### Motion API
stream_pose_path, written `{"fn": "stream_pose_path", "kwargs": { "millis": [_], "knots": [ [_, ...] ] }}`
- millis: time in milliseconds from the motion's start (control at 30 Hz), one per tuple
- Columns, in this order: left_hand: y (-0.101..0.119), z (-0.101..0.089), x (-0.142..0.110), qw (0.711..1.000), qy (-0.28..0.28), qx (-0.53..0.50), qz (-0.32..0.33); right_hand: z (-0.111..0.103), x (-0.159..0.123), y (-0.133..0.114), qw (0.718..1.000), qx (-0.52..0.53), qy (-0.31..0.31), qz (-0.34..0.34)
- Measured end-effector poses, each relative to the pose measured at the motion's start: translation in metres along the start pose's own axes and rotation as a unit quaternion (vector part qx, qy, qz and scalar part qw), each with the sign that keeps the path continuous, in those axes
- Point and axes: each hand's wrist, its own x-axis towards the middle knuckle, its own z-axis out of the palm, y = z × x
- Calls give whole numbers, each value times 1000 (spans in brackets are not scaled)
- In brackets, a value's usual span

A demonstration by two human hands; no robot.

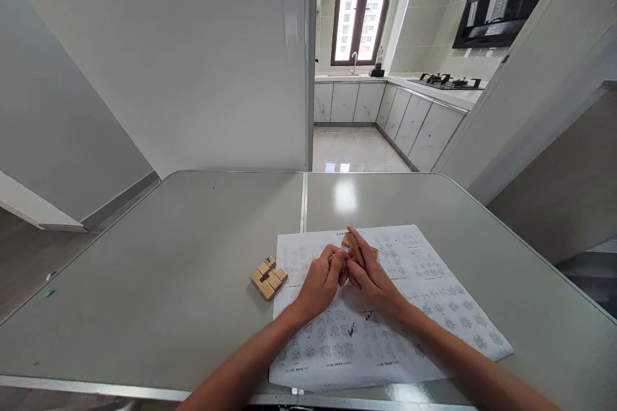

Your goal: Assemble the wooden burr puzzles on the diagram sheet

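Observation:
Both hands meet above a printed paper sheet covered with rows of small line diagrams. My right hand is closed around notched wooden puzzle pieces, its fingers pointing away from me. Fingers of my left hand are curled and pinched against the same pieces, touching the right fingertips. How the pieces fit together is mostly hidden by the fingers. Left of the sheet lies a small group of wooden puzzle blocks, one marked with a "3", apart from both hands.
A grey-green table with a metal edge and a centre seam carries everything. Small greenish bits lie near its left edge. Beyond a doorway are kitchen cabinets, a gas stove and a window.

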Motion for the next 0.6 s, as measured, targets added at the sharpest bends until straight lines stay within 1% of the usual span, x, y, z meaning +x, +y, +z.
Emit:
{"fn": "stream_pose_path", "kwargs": {
  "millis": [100,167,267,500,600],
  "knots": [
    [-2,-1,1,1000,6,-12,-1,-2,1,2,999,-42,-18,-19],
    [-3,-1,2,1000,9,-14,2,-2,2,4,998,-51,-18,-15],
    [-3,-2,3,1000,3,-18,0,-2,2,5,998,-62,-15,-9],
    [-4,-3,3,1000,-4,-14,-7,1,1,1,993,-117,7,-19],
    [-7,-3,3,1000,-6,-14,-2,3,1,-2,992,-126,7,-19]
  ]
}}
